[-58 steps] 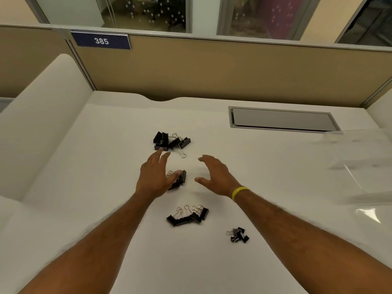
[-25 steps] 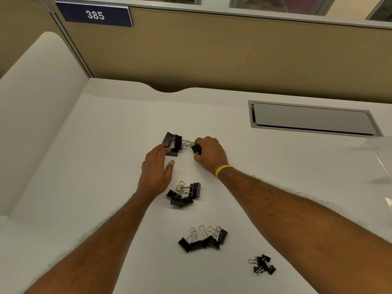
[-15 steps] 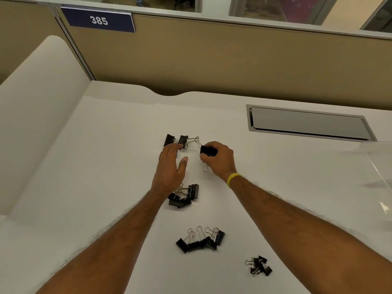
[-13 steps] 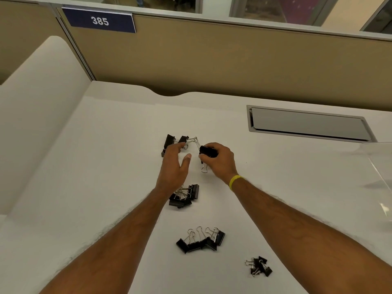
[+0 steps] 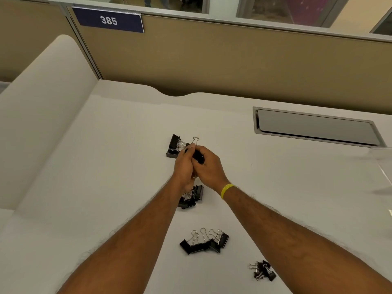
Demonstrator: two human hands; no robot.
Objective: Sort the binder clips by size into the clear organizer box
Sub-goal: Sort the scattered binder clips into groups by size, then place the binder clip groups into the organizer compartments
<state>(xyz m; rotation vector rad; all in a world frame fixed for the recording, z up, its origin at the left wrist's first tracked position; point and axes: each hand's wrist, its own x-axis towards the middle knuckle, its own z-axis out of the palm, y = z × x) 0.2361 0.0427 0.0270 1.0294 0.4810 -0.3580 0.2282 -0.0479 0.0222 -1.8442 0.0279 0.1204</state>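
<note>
Black binder clips lie in separate groups on the white desk. The largest clips [image 5: 175, 145] sit farthest back, just beyond my hands. A second group [image 5: 193, 197] is partly hidden under my left wrist. A third group [image 5: 204, 242] lies nearer, and the smallest clips [image 5: 263, 270] are at the front right. My right hand [image 5: 210, 168] grips one large black clip [image 5: 199, 155], and my left hand [image 5: 184, 164] closes on the same clip from the left. Only an edge of the clear organizer box [image 5: 384, 160] shows at the far right.
A grey recessed cable hatch [image 5: 314, 128] is set into the desk at the back right. A tan partition [image 5: 212, 60] closes the back, with a curved white divider [image 5: 42, 115] on the left. Bare desk surface [image 5: 106, 166] lies left of the clips.
My right hand lifted one large clip out of the back group. My left hand left that group and came in against the right hand, and both now hold the clip.
</note>
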